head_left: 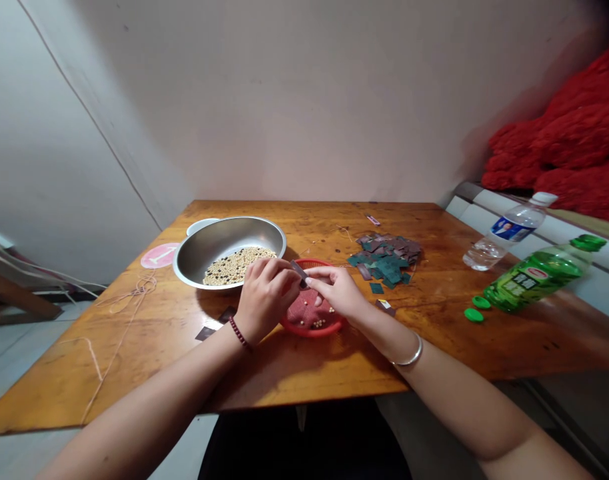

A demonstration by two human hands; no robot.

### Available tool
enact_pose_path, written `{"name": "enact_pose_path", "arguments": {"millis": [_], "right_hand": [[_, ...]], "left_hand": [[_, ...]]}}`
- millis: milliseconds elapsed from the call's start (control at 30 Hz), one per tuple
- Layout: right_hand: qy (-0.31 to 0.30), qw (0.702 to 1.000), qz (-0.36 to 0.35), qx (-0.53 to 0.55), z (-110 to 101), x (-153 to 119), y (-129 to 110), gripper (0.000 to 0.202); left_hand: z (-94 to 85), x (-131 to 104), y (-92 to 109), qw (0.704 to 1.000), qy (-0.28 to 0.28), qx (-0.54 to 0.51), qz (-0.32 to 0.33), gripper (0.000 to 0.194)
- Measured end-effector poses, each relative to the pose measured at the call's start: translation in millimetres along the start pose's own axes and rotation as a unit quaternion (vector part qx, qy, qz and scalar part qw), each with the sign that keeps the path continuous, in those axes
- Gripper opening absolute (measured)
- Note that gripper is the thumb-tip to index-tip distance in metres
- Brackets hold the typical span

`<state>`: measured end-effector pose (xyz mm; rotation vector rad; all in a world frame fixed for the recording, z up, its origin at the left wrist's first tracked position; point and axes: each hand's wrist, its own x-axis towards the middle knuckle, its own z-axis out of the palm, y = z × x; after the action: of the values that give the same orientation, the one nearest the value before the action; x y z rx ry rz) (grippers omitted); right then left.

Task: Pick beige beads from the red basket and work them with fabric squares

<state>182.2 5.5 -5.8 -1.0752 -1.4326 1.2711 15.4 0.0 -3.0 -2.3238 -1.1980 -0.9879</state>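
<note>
Above a red plastic basket [312,332], my left hand [268,293] and my right hand [337,288] meet at a small dark piece [299,272]. The fingers of each hand are pinched on it, my left hand from the left and my right hand from the right. Inside the basket lie a reddish mesh cloth [304,310] and several pale beads [318,324]. Close behind my left hand, a steel bowl [224,233] holds many pale and dark beads [237,265]. A pile of green and brown squares [387,260] lies to the right of the basket.
Loose string [129,313] and a pink disc [159,256] lie at the left of the wooden table [174,373]. On the right are a clear bottle [504,233], a green bottle [539,277] and green caps [474,315]. Red material [579,133] is heaped behind them.
</note>
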Motion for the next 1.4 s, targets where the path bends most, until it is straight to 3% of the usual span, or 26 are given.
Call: {"name": "enact_pose_path", "arguments": {"millis": [533, 733, 900, 1067, 1233, 1400], "right_hand": [[0.001, 1.0, -0.007, -0.003, -1.3, 0.1, -0.3, 0.028], [-0.001, 1.0, -0.009, -0.001, -1.3, 0.7, 0.7, 0.027], [-0.005, 1.0, -0.008, -0.003, -2.4, 1.1, 2.6, 0.03], [-0.01, 1.0, -0.017, 0.007, -2.6, 1.5, 3.5, 0.03], [-0.012, 1.0, -0.016, 0.006, -3.0, 1.6, 2.7, 0.032], [-0.009, 1.0, -0.014, 0.009, -2.1, 0.9, 1.3, 0.029]], "left_hand": [[-0.8, -0.2, -0.4, 1.0, 0.016, 0.002, -0.02, 0.009], [-0.5, 0.5, 1.1, 1.0, 0.001, -0.004, 0.009, 0.007], [0.6, 0.4, -1.0, 0.999, 0.025, -0.004, -0.023, 0.009], [0.4, -0.1, 0.5, 1.0, -0.001, -0.016, 0.009, 0.007], [0.3, 0.3, -0.3, 1.0, 0.017, -0.009, -0.011, 0.008], [-0.3, 0.2, 0.4, 1.0, -0.002, -0.027, 0.007, 0.007]]}}
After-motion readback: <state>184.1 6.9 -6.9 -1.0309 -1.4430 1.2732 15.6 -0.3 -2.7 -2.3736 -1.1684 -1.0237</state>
